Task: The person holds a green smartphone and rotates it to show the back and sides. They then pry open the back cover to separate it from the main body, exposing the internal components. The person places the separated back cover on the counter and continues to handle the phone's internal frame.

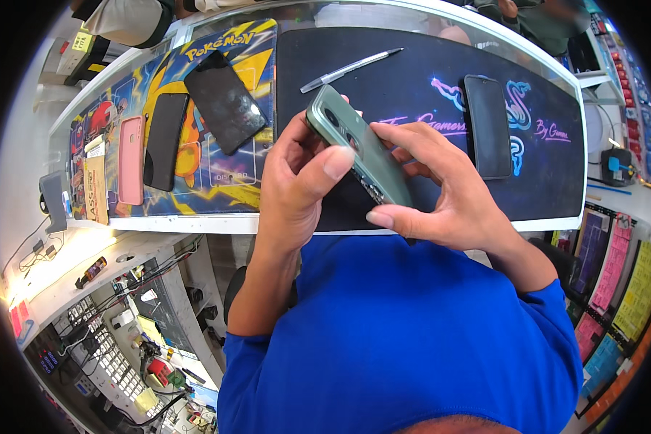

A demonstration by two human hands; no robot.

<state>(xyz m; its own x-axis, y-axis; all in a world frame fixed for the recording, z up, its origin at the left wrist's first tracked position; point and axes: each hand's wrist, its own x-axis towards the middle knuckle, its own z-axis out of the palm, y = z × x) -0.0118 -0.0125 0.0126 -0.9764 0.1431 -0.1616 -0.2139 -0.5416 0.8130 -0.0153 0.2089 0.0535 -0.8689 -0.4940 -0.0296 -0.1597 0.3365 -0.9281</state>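
Observation:
Above the black mat, I hold a green smartphone (pixel 375 157) tilted between both hands, its back with large round camera lenses turned up. My left hand (pixel 296 170) grips the camera end, the thumb pressed beside the lenses. The fingers of my right hand (pixel 448 184) curl over the far long edge, and its thumb rests at the lower end. Along the near edge runs a dark gap with small shiny parts; I cannot tell how far the back stands off the body. A pen (pixel 351 70) lies on the mat beyond the phone.
A dark phone (pixel 487 126) lies right on the black mat (pixel 427 195). On the colourful mat (pixel 224 192) at left are a black tablet (pixel 226 103), another dark phone (pixel 166 141) and a pink phone case (pixel 131 160). A cluttered shelf (pixel 116 354) stands lower left; people are across the counter.

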